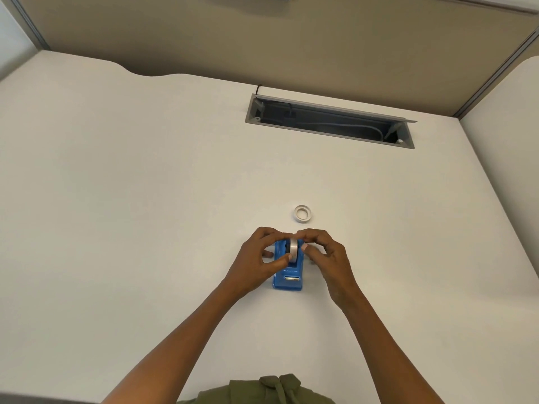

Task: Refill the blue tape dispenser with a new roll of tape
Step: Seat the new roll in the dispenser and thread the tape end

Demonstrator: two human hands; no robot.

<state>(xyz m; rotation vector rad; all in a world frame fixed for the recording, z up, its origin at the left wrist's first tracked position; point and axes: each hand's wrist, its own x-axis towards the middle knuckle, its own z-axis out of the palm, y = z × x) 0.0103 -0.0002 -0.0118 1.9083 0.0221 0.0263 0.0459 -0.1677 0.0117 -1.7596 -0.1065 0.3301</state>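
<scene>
1. White desk point(145, 199) fills the view, with an open cable tray point(329, 123) sunk into it near the back partition; neither has a part in the work.
2. Blue tape dispenser point(288, 279) stands on the desk straight ahead of the person, its cutter end toward them and its roll bay at the far end, between the two hands.
3. Left hand point(256, 258) has its fingers curled round the dispenser's far end, and its thumb presses the near face of the roll.
4. Right hand point(326, 255) comes in from the other side, its fingertips pinching the roll at the top and side.
5. New roll of tape point(293, 249) stands on edge in the bay, so the main step looks mostly done; whether it sits fully on its hub I cannot tell, as the fingers cover that part.
6. Small pale ring point(302, 213) lies flat on the desk just beyond the hands, well apart from the dispenser; probably the spent core, already taken out.
7. Left to do, I judge: press the roll home, then draw the free end forward to the cutter.
</scene>
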